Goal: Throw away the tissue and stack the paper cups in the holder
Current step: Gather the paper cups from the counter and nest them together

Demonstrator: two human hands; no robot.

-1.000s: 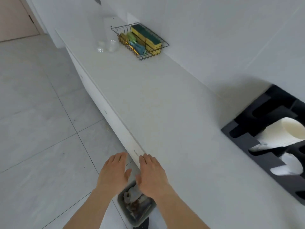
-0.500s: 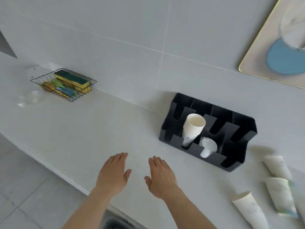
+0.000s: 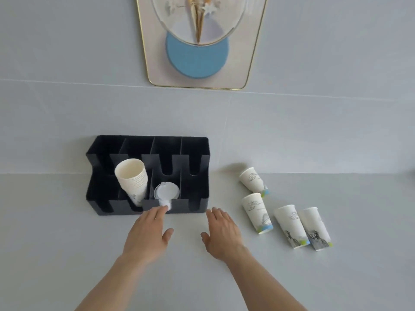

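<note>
A black slotted holder (image 3: 197, 198) stands against the wall on the grey counter. A stack of white paper cups (image 3: 132, 180) leans in its second front slot, and white plastic lids (image 3: 166, 191) sit in the slot beside it. Several printed paper cups lie on their sides to the right: one near the wall (image 3: 252, 182), one below it (image 3: 257, 213), and two side by side (image 3: 290, 225) (image 3: 315, 227). My left hand (image 3: 147, 234) is flat and empty, fingertips at the holder's front edge. My right hand (image 3: 222, 234) is spread and empty, left of the loose cups. No tissue is in view.
A gold-framed picture (image 3: 197, 41) with a blue circle hangs on the tiled wall above the holder. The grey counter (image 3: 67, 254) stretches left and right of my arms.
My view has swung from the floor bin and counter edge to face the holder and wall head-on. Both hands have moved forward over the counter, still empty.
</note>
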